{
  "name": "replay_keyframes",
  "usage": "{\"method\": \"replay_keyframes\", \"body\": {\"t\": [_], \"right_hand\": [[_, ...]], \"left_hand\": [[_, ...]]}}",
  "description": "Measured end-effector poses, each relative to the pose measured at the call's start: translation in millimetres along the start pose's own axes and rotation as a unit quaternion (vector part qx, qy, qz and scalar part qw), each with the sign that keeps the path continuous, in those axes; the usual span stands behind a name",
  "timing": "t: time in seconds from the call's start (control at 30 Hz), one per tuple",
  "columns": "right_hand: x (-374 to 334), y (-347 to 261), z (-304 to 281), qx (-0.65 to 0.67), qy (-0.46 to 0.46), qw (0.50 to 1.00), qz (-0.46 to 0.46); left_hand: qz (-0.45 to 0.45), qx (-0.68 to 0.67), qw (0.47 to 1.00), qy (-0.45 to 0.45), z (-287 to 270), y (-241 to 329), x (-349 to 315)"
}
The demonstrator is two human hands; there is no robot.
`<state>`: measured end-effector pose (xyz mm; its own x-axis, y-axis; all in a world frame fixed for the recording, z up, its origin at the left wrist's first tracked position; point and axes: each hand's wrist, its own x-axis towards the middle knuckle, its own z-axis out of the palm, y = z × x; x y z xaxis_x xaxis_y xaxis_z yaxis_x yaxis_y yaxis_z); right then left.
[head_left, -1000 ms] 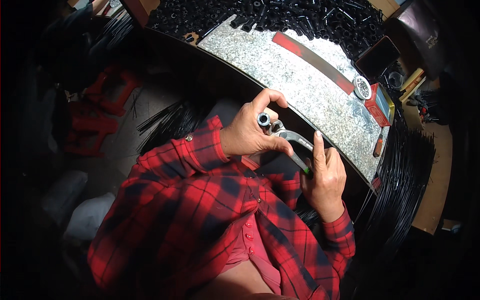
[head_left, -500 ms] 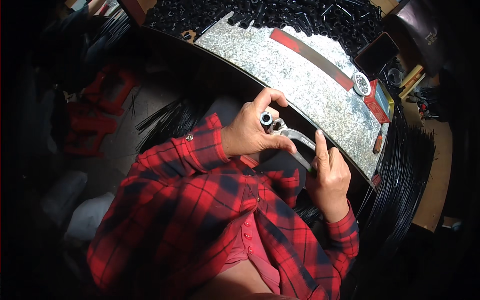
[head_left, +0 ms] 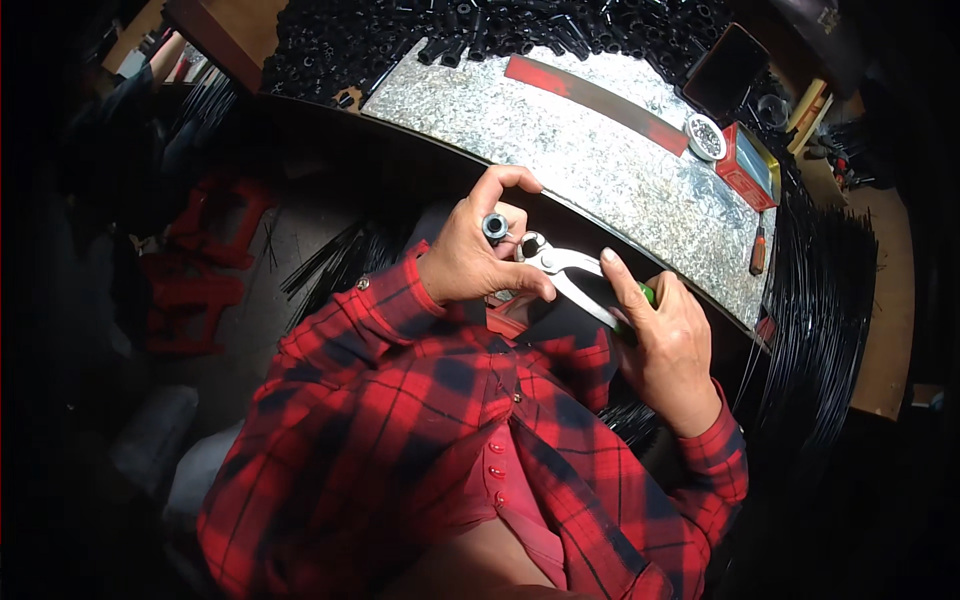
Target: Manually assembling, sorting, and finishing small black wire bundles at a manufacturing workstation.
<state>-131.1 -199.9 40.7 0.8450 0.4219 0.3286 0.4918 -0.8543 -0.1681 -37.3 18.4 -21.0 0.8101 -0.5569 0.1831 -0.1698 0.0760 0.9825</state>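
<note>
My left hand [head_left: 462, 258] is closed round a short dark tube with a shiny metal ring end [head_left: 495, 228] and a round hole in it. Its thumb stretches out below the jaws of the silver pincers [head_left: 567, 268]. Those pincers have green grips, and my right hand [head_left: 676, 345] is wrapped round them with the index finger along one handle. The rounded jaws stand just to the right of the tube, with a small gap between. Both hands are above my lap, in front of the table edge. The tube's far end is hidden in my fingers.
A speckled metal tabletop [head_left: 600, 190] curves ahead. On it lie a red-ended flat strip [head_left: 590, 105], a round white dish [head_left: 706, 138], a red tin [head_left: 748, 168] and a screwdriver [head_left: 758, 252]. Black tubular parts [head_left: 400, 45] are heaped behind; thin black rods [head_left: 815, 300] hang at the right.
The pincers have come away from the tube to the right, and their handles are spread wider. My left hand still holds the tube. The whole view has shifted slightly.
</note>
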Motion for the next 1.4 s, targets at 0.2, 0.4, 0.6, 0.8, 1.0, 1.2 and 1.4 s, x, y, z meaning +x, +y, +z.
{"method": "replay_keyframes", "body": {"t": [0.2, 0.4, 0.6, 0.8, 1.0, 1.2, 1.4], "right_hand": [[-9.8, -7.6, -8.7, -0.015, -0.064, 0.997, 0.033], [-9.7, -9.5, -1.1, 0.001, -0.059, 0.997, 0.049], [-3.8, -7.5, -7.0, 0.043, -0.067, 0.997, 0.023], [-4.6, -2.2, -10.8, -0.002, -0.061, 0.998, 0.002], [-3.5, -2.8, -14.8, -0.004, -0.064, 0.998, -0.01], [-2.9, -3.3, -22.1, -0.02, -0.079, 0.996, -0.025], [-2.9, -2.1, -25.4, -0.028, -0.077, 0.996, -0.023]], "left_hand": [[-0.009, -0.003, 1.0, -0.025, 6.7, 4.1, -1.8], [-0.018, 0.021, 1.0, -0.001, 11.9, 12.6, -2.9], [-0.031, -0.009, 0.994, -0.102, -8.9, 21.4, -2.0], [-0.032, -0.072, 0.989, -0.128, -9.8, 17.0, -1.1], [-0.086, -0.1, 0.976, -0.171, -7.3, 24.6, -0.2], [-0.077, -0.077, 0.978, -0.176, -5.0, 20.6, 0.3], [-0.095, -0.11, 0.969, -0.198, -5.9, 26.3, 2.5]]}}
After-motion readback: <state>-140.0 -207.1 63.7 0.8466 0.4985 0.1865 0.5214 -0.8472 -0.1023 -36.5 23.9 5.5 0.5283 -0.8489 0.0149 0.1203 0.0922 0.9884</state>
